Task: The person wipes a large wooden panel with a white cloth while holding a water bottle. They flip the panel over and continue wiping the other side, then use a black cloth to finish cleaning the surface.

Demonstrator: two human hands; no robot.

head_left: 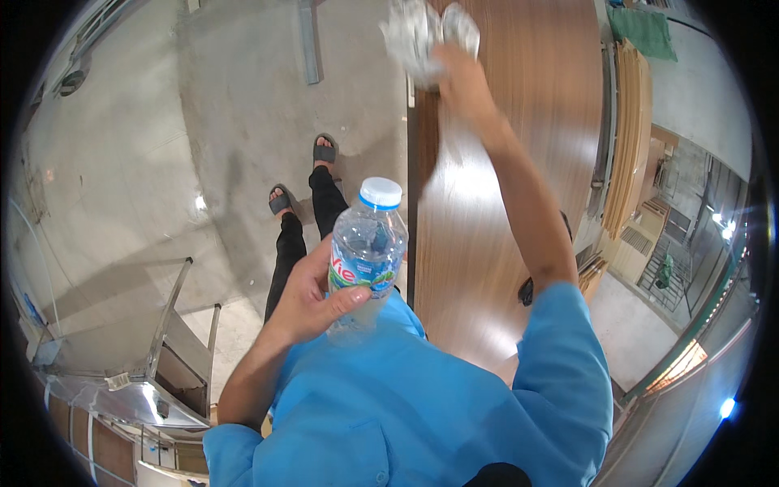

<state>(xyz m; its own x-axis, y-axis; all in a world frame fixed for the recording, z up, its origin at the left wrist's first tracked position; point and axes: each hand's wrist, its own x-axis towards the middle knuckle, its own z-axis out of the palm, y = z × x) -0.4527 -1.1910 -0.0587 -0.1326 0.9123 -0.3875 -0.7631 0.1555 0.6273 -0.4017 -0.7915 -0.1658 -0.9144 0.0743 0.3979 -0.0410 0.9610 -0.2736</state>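
My left hand [312, 296] is wrapped round a clear plastic bottle [369, 243], held upright in front of my chest. The bottle has a white cap and a blue printed label, and some clear liquid seems to be inside. Stretched far forward, my right hand [466, 81] grips a crumpled whitish cloth [415, 36]. The cloth is at the left edge of a long brown wood-grain board [535, 89], and motion blurs it. Whether it touches the surface I cannot tell.
Grey concrete floor [243, 105] lies to the left, with a metal bar [309, 49] on it. A metal-framed stand [170, 349] is at the lower left. Stacked wooden panels [629, 130] and a green cloth [645, 32] are beyond the board's right side.
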